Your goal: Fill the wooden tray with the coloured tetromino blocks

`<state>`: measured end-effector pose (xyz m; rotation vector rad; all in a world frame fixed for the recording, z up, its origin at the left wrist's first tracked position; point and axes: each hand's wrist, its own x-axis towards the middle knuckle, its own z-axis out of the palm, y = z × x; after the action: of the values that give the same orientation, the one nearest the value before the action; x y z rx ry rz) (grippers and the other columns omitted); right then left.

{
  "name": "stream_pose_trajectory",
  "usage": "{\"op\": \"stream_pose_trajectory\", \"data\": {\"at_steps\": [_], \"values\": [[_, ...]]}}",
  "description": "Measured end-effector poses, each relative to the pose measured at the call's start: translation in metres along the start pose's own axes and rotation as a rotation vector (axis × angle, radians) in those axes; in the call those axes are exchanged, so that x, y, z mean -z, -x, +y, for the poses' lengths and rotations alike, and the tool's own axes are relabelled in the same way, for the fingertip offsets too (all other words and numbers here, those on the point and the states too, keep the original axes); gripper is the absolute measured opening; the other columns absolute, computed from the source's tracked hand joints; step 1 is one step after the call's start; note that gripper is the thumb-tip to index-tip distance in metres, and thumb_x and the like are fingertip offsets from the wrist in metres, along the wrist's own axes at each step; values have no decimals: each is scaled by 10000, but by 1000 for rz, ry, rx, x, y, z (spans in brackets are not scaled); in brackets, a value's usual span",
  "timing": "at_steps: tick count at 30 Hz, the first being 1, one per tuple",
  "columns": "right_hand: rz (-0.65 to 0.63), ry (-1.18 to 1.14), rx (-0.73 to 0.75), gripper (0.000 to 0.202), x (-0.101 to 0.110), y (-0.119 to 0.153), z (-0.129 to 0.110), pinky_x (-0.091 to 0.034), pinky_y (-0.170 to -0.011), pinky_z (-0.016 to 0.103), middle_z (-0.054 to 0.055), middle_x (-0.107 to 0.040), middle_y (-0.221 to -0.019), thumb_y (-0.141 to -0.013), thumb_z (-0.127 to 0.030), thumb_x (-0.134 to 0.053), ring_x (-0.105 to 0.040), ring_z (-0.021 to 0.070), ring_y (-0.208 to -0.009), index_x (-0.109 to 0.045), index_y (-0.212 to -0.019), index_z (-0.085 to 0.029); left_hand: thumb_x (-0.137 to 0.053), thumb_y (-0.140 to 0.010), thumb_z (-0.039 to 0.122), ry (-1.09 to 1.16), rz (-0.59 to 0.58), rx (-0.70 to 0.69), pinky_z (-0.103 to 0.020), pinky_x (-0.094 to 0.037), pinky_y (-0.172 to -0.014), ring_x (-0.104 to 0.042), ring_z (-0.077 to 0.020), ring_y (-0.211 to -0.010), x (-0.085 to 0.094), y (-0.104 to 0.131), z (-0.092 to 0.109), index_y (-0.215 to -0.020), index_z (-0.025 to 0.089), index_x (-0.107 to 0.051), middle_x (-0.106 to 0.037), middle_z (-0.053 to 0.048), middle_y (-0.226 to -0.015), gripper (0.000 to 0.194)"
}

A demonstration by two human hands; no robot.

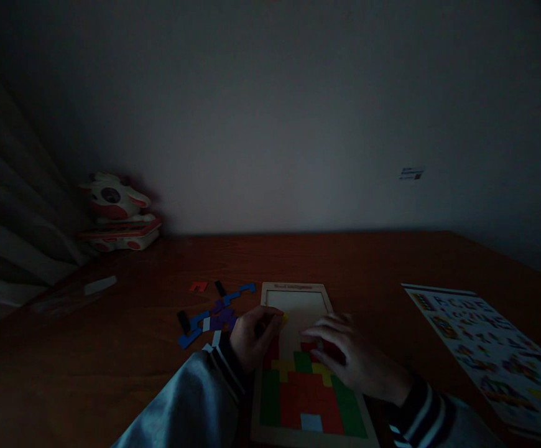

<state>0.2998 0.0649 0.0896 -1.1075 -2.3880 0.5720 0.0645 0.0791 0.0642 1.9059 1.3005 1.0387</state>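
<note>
In the dim head view, my left hand (253, 339) is closed in a pinch over the left side of a wooden puzzle tray (293, 287). A small yellow puzzle piece (285, 320) shows at its fingertips. My right hand (345, 350) hovers over the tray's right side, thumb and fingers apart. Between them a red puzzle piece (306, 346) lies in the tray; whether they touch it I cannot tell. Red (305, 395), green (269, 398) and yellow pieces fill the near part of the tray, with a pale piece (311, 423) at the bottom. The far part shows bare board.
Loose blue (189, 338), purple (224, 319), black and red (198, 286) pieces lie left of the tray. A printed sheet (489, 354) lies at the right. A cow-shaped toy (119, 214) stands at the back left, near a pale strip (100, 285) and a curtain (18, 205).
</note>
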Motion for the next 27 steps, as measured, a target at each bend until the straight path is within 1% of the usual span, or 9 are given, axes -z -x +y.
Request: {"op": "stream_pose_trajectory", "data": {"at_steps": [4,7,12,15,19,20,23,24,27], "values": [[50,-37,-11,211,-3,-1,2,-436,-910,402,30,-674,-1031,-924,-316,-537,-587,220,-1005,-639,-1108,-297,-544,-895,373,-46,0,-22,-214,-486,-561,-629,-139,-641,-1,1,5,-976,178,-696,-712,-39,-775,261],[59,-115,-29,257,-7,-2,3,-460,-897,364,40,-657,-1048,-887,-392,-594,-592,215,-1005,-629,-1112,-272,-639,-838,352,-51,-20,-78,-228,-518,-640,-656,-146,-704,-2,5,7,-990,197,-704,-728,-30,-821,226],[44,-218,-6,181,-9,-2,-3,-493,-746,294,22,-641,-864,-911,-389,-557,-609,177,-829,-664,-915,-243,-723,-784,354,37,-146,-181,-213,-524,-673,-682,-141,-722,-5,13,10,-906,183,-712,-737,-30,-820,210],[70,-266,-27,195,-9,-2,-4,-493,-710,278,17,-635,-838,-922,-386,-529,-612,167,-794,-647,-877,-237,-730,-776,380,6,-161,-256,-215,-524,-676,-683,-146,-726,0,12,16,-888,174,-707,-731,-38,-804,236],[163,-319,-168,205,-9,0,0,-502,-741,278,9,-669,-855,-921,-428,-504,-636,172,-810,-604,-933,-250,-599,-877,314,-241,10,-350,-268,-520,-735,-663,-170,-806,29,0,15,-966,193,-689,-719,-52,-876,175],[188,-337,-211,221,-9,1,1,-506,-723,276,8,-676,-844,-920,-447,-492,-642,174,-796,-594,-946,-253,-555,-894,276,-327,78,-365,-282,-518,-737,-657,-174,-805,40,-4,10,-972,194,-684,-717,-56,-881,171],[284,-391,-300,279,-6,2,4,-509,-652,270,16,-684,-815,-921,-490,-449,-648,187,-772,-586,-931,-247,-512,-898,263,-612,156,-347,-347,-506,-802,-646,-216,-888,78,-12,-14,-961,203,-683,-713,-71,-942,192],[316,-401,-315,295,-5,2,4,-507,-636,269,20,-685,-814,-918,-499,-442,-647,192,-774,-589,-916,-243,-519,-893,283,-697,154,-322,-355,-507,-794,-647,-225,-878,90,-13,-23,-939,200,-690,-715,-76,-923,195],[355,-423,-345,327,-2,1,3,-495,-600,270,16,-677,-770,-909,-520,-431,-640,193,-728,-589,-870,-236,-593,-849,370,-767,-50,-308,-360,-510,-788,-659,-223,-853,116,-8,-41,-916,231,-710,-727,-54,-910,194]]}}
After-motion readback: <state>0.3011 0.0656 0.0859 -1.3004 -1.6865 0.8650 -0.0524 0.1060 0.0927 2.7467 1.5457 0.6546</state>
